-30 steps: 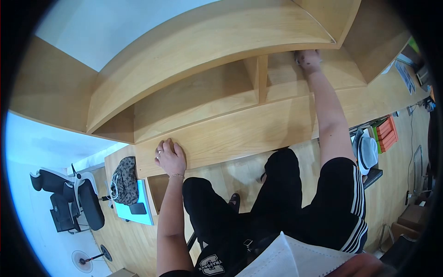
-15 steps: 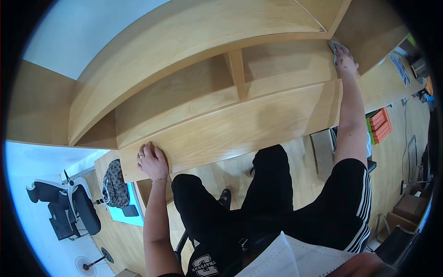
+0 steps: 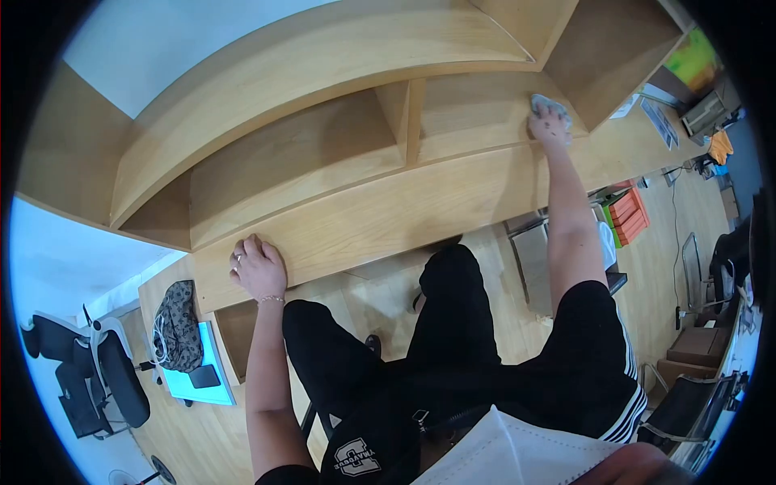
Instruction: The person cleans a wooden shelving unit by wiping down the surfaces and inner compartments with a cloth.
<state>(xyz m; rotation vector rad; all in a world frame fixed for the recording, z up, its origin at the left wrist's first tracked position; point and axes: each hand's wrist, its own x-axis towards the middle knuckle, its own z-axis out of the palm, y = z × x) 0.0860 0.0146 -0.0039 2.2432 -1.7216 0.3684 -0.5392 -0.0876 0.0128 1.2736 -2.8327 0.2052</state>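
My right hand presses a grey-blue cloth against the floor of the right compartment in the wooden desk hutch, near that compartment's right side. The fingers bend over the cloth and partly hide it. At the left end of the desktop, my left hand lies palm down near the front edge, fingers spread a little and nothing in them. An upright divider parts the hutch's left compartment from the right one.
A patterned dark bag and a light blue folder lie on a lower surface at left. Office chairs stand beyond. Orange-red crates and a cardboard box are at right. My knees are below the desk edge.
My right hand and the cloth have come away from the compartment's right corner, leftward and toward me. The whole view has shifted a little. My left hand stays on the desktop.
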